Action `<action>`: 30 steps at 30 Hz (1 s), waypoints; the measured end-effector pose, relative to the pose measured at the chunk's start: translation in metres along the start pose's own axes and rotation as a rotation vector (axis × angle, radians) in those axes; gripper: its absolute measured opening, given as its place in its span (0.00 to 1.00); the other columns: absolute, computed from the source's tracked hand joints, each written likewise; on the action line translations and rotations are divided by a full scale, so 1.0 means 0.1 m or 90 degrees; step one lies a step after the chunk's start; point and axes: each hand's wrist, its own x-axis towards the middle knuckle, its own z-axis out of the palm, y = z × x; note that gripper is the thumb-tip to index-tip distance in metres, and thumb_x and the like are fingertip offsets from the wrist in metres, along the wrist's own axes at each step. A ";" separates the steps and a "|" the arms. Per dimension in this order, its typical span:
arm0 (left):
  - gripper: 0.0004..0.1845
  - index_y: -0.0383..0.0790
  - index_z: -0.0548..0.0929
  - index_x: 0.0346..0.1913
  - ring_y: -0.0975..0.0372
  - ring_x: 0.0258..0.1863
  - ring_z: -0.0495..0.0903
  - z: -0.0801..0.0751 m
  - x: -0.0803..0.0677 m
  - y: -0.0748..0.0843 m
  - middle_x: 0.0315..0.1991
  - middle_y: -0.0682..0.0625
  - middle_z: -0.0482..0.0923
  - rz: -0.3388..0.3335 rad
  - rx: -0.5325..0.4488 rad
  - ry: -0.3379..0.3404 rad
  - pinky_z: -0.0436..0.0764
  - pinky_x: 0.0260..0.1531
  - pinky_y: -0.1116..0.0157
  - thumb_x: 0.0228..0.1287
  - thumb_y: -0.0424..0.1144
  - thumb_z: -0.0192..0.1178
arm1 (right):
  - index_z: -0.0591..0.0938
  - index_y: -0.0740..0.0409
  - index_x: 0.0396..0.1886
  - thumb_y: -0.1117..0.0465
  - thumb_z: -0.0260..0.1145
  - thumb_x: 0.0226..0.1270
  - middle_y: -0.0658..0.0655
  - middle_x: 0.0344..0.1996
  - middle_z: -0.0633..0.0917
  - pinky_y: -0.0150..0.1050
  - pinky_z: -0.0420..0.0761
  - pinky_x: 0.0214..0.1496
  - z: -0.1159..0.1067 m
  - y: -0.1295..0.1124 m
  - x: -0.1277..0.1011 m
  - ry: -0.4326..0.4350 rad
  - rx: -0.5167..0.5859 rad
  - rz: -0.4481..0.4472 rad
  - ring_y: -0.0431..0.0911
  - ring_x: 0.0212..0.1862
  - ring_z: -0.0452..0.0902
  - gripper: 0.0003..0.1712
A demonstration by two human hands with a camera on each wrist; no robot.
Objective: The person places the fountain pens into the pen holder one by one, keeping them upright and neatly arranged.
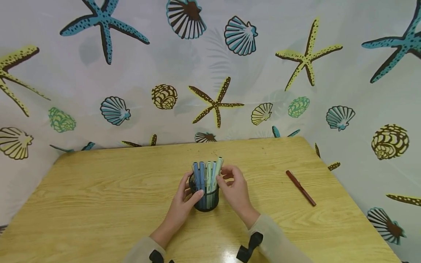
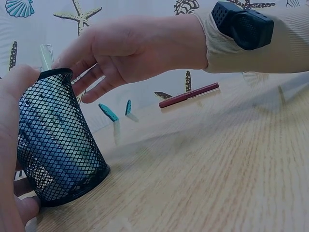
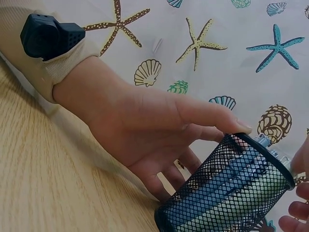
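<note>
A black mesh pen cup (image 1: 206,205) stands on the wooden table, packed with several blue and pale green pens (image 1: 201,175). My left hand (image 1: 180,204) holds the cup from its left side, thumb by the front rim and fingers around the back. On the other side, my right hand (image 1: 237,190) pinches a light green pen (image 1: 219,165) between thumb and index finger; this pen rises slightly above the others. Its lower part is inside the cup. In the left wrist view, the mesh cup (image 2: 63,140) touches the table with its base.
A dark red pen (image 1: 300,188) lies by itself on the right part of the table (image 1: 98,204). Behind and at the sides hangs a white cloth (image 1: 138,73) printed with starfish and shells. Black devices are strapped at both sleeves.
</note>
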 end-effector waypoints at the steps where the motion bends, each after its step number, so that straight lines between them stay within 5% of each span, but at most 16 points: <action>1: 0.36 0.54 0.52 0.71 0.45 0.57 0.67 0.00 0.00 0.00 0.59 0.37 0.62 0.000 0.000 0.001 0.69 0.53 0.49 0.65 0.44 0.58 | 0.75 0.68 0.47 0.68 0.63 0.63 0.65 0.42 0.77 0.48 0.75 0.42 0.01 0.05 0.00 -0.002 -0.006 0.004 0.56 0.43 0.75 0.14; 15: 0.36 0.64 0.53 0.70 0.48 0.56 0.69 0.00 0.12 -0.31 0.58 0.41 0.63 0.003 -0.014 0.010 0.71 0.51 0.51 0.63 0.47 0.60 | 0.78 0.62 0.46 0.60 0.63 0.65 0.58 0.43 0.78 0.45 0.76 0.40 -0.06 0.22 0.02 -0.002 -0.023 -0.012 0.50 0.41 0.76 0.13; 30: 0.35 0.66 0.54 0.69 0.47 0.57 0.68 0.00 0.10 -0.30 0.58 0.40 0.63 0.017 -0.010 0.009 0.70 0.52 0.50 0.63 0.47 0.60 | 0.78 0.59 0.45 0.59 0.63 0.65 0.60 0.43 0.78 0.40 0.75 0.38 -0.20 0.29 0.00 0.008 -0.033 0.026 0.48 0.40 0.75 0.12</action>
